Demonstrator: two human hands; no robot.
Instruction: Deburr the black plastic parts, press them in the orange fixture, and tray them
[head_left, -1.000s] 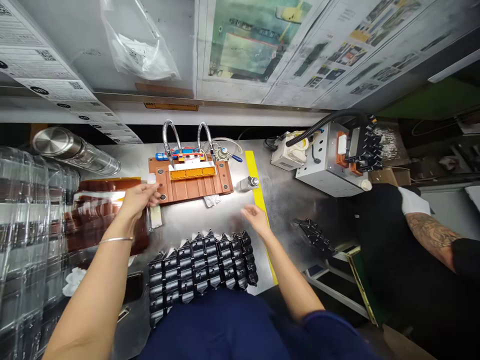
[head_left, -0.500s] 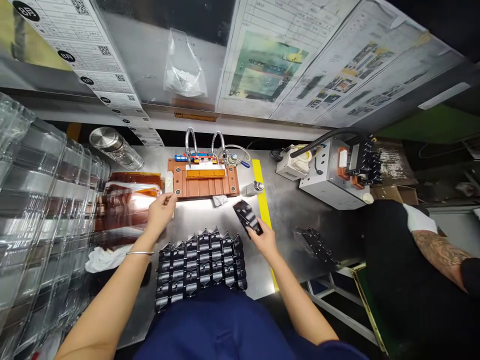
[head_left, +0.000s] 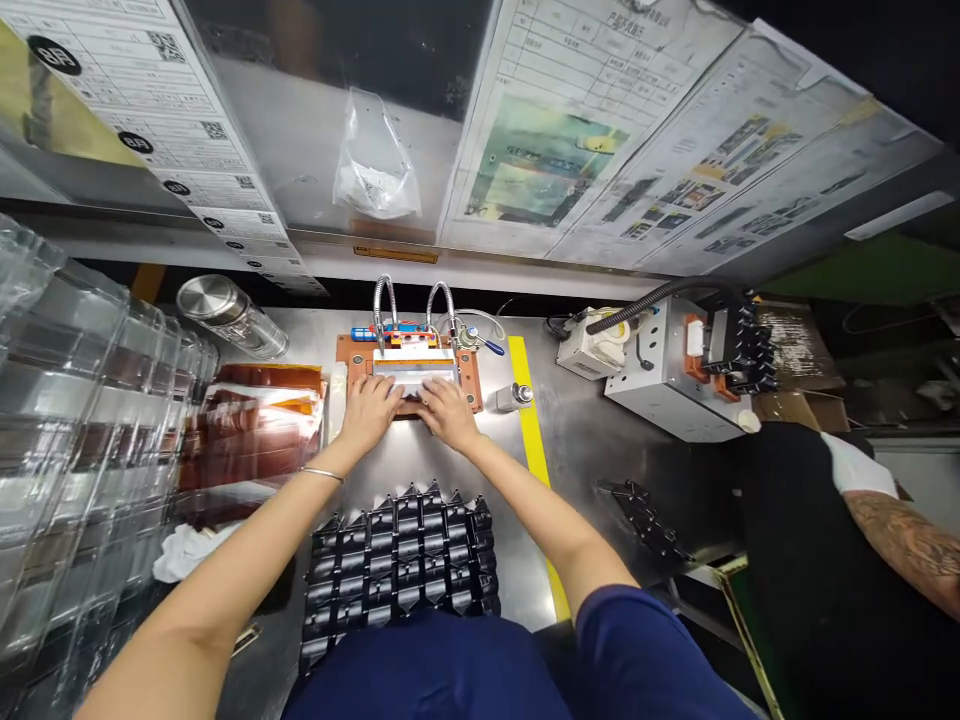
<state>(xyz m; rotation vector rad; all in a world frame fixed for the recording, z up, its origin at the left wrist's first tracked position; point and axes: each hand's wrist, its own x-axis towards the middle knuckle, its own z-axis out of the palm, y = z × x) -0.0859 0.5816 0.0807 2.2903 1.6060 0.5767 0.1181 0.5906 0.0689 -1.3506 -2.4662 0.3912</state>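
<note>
Both my hands are at the copper-coloured fixture (head_left: 471,378), one at each side of its front. My left hand (head_left: 369,412) has its fingers bent over the left end of a long, flat, pale-shining piece (head_left: 414,378). The right end of that piece is under the fingers of my right hand (head_left: 451,414). The piece lies against the white and orange bar (head_left: 415,357) of the fixture; my fingers partly hide it. Closer to my body, rows of glossy black ribbed plastic parts (head_left: 405,550) lie side by side on the metal table.
Amber film sheets (head_left: 255,435) and a glass bottle (head_left: 232,315) are at the left, beside stacked clear trays (head_left: 97,400). A small metal block (head_left: 514,397) stands right of the fixture. Farther right are a white machine (head_left: 656,385), black parts (head_left: 645,520) and another person's arm (head_left: 907,540).
Both hands have moved onto the fixture's front, the left rightward, the right up and leftward. The black part my right hand held is no longer recognisable; a pale-shining piece now shows under my fingers.
</note>
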